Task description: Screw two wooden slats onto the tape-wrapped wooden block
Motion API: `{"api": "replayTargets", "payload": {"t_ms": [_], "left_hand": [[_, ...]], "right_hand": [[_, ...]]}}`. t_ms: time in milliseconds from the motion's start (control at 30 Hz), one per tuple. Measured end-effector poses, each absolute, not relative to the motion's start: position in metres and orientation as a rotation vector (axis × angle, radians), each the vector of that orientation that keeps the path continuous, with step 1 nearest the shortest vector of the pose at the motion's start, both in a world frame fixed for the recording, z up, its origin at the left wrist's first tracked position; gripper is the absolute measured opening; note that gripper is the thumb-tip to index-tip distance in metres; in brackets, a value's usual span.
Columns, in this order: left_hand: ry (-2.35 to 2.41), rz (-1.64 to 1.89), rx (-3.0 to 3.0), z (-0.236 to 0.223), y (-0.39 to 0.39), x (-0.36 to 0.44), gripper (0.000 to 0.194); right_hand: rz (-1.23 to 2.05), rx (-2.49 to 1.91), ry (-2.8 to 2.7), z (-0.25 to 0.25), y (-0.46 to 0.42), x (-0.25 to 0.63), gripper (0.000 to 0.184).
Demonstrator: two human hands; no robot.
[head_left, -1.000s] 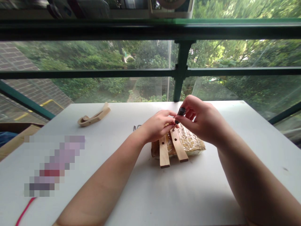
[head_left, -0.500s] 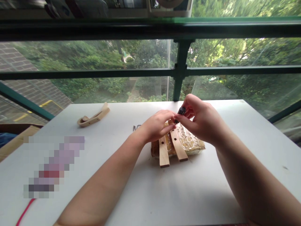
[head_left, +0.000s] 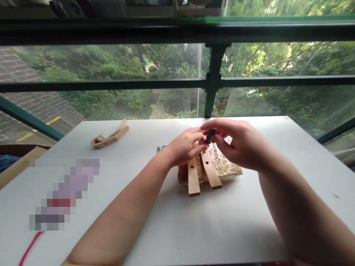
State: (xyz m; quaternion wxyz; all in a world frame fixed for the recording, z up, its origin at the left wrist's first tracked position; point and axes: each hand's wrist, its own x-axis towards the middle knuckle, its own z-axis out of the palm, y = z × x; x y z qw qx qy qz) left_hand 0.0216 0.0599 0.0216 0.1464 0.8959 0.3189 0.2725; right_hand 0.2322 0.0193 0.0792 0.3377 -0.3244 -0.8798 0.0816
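Observation:
Between the fingers and thumb of my right hand (head_left: 235, 142) stands a short black screwdriver (head_left: 210, 136), tilted, its lower end down by the left fingertips. My left hand (head_left: 187, 146) is closed over the far part of a pale wooden piece (head_left: 211, 173) with dark holes. Its thumb and fingers meet near the screwdriver's tip, and what lies just under them is hidden. A second wooden strip (head_left: 193, 181) runs alongside, under the left hand. Both strips lie on a brown block wrapped in clear plastic (head_left: 229, 166), their near ends jutting past its edge.
Small metal screws (head_left: 158, 149) lie left of the block on the white table (head_left: 166, 229). A curved wooden part (head_left: 111, 138) rests at the far left. A blurred-out item (head_left: 66, 192) with a red strap is nearer. Beyond the far edge stands a green railing (head_left: 212, 81).
My right fingers have loosened and spread out over the screwdriver's top, the index finger now stretched toward the left hand. The left hand and wooden strips have stayed almost still.

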Motion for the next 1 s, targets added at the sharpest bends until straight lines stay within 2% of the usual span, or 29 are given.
{"api": "replayTargets", "payload": {"t_ms": [133, 433, 700, 900, 1000], "left_hand": [[0.912, 0.789, 2.576, 0.022, 0.059, 0.022, 0.014], [0.878, 0.767, 2.582, 0.022, 0.06, 0.021, 0.019], [0.836, 0.778, 2.619, 0.021, 0.062, 0.02, 0.022], [0.871, 0.895, 2.591, 0.017, 0.062, 0.023, 0.022], [0.859, 0.899, 2.567, 0.018, 0.06, 0.024, 0.014]], "right_hand": [[0.27, -0.929, -2.248, 0.081, 0.021, 0.236, 0.034], [0.341, -1.063, -2.087, 0.079, 0.019, 0.229, 0.01], [0.218, -1.146, -2.033, 0.074, 0.021, 0.223, 0.031], [0.092, -1.175, -2.031, 0.074, 0.021, 0.223, 0.033], [0.1, -1.101, -2.071, 0.074, 0.02, 0.223, 0.024]]}}
